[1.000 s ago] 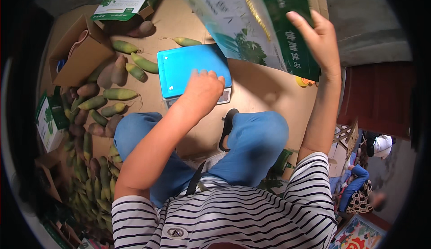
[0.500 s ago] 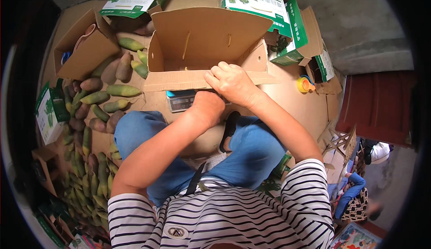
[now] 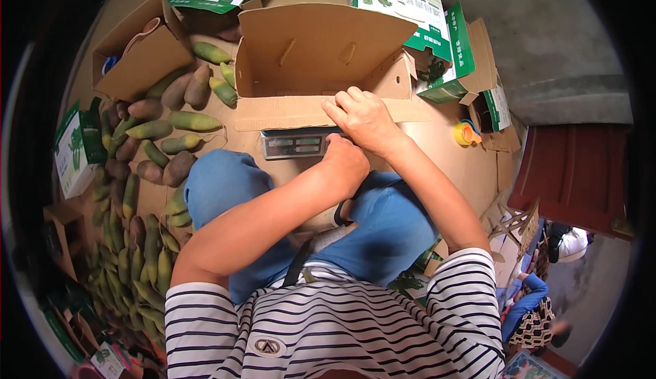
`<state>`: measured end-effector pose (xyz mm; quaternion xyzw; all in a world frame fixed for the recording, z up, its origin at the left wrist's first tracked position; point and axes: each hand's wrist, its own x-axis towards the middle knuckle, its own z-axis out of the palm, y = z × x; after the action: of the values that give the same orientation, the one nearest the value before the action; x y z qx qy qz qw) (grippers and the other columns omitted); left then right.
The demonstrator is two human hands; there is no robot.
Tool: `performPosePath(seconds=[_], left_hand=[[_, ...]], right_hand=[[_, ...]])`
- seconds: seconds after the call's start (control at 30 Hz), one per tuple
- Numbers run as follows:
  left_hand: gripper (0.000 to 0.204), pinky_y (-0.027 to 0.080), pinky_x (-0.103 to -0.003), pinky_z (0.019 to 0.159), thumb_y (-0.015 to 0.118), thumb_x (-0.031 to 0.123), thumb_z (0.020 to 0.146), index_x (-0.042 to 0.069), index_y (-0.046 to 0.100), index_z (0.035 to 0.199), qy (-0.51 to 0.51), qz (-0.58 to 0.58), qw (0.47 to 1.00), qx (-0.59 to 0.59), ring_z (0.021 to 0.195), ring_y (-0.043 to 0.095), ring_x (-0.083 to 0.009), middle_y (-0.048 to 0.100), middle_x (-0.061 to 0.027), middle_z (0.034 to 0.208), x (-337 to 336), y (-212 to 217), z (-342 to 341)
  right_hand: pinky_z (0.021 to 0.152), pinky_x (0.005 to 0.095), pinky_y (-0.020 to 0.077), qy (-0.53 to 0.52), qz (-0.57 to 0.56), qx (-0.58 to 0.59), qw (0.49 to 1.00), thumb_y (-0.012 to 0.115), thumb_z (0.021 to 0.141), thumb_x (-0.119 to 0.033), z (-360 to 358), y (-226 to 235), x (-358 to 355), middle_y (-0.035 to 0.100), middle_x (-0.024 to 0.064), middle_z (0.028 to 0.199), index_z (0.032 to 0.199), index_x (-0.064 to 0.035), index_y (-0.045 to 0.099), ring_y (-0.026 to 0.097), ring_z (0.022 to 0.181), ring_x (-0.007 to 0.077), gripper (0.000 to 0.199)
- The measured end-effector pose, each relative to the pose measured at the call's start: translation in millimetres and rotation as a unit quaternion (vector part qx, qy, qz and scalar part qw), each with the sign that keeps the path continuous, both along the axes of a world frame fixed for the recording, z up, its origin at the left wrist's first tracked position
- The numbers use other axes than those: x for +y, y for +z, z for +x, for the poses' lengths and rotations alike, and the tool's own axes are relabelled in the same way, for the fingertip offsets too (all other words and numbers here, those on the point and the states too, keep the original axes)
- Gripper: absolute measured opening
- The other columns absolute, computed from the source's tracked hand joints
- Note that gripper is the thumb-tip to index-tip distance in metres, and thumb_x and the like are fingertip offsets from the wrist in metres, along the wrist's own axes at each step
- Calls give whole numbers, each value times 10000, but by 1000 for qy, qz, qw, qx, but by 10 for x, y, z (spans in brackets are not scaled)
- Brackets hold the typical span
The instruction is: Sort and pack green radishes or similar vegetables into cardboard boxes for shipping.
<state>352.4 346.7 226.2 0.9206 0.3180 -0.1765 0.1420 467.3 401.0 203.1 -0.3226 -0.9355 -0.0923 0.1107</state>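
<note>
An open cardboard box (image 3: pixel 321 51), with its lid raised at the back, rests on a digital scale (image 3: pixel 295 144). No contents show in the part of its inside that I see. My right hand (image 3: pixel 369 120) has its fingers curled over the box's front flap near the right. Just below it, my left hand (image 3: pixel 346 165) is closed at the right end of the scale's display panel. One of its fingers touches the panel's edge; the rest are turned under, and whatever they may hold is hidden. The scale's display faces me between the flap and my knees.
Green radishes (image 3: pixel 193 120) and reddish ones (image 3: pixel 179 168) lie heaped along the left. A small carton (image 3: pixel 154 58) stands behind them. Green-and-white boxes (image 3: pixel 403 3) line the back. A yellow tape roll (image 3: pixel 466 134) lies right. Another person (image 3: pixel 533 304) is at the far right.
My left hand has slid right along the scale, uncovering its display. My right hand stays on the flap. The whole view has shifted slightly.
</note>
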Motion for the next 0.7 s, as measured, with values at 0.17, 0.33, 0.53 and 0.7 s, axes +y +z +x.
performPosePath(seconds=[0.17,0.33,0.53,0.7], left_hand=[[328,441,-400,778,744,353,747,92,728,945,8,-25,999,33,959,625,-244,686,-75,962,-125,63,57],[237,485,-407,825,670,231,791,88,739,968,10,-95,992,-79,1007,641,-259,696,-91,1029,-293,302,50],[288,504,-427,751,676,285,788,27,610,899,86,93,866,-484,849,634,-336,636,-176,893,-198,924,-698],[340,502,-314,750,664,259,877,51,616,1142,448,198,797,-353,902,633,-215,642,-100,1003,-535,-62,-2585]], right_hand=[[816,369,454,-33,-70,-1,997,592,757,-124,-73,-64,-81,545,108,1035,1126,-23,544,545,969,258,386],[1055,414,364,-69,-93,-130,985,572,761,-91,-186,-317,-84,423,218,1409,1393,27,371,446,1270,344,673],[1056,379,371,-62,88,-226,968,457,887,-111,-70,-180,-341,408,208,1428,1438,4,321,427,1298,340,579],[986,400,443,-91,-35,-154,983,446,883,-40,-168,-317,-102,430,192,1402,1420,-21,347,462,1247,342,546]])
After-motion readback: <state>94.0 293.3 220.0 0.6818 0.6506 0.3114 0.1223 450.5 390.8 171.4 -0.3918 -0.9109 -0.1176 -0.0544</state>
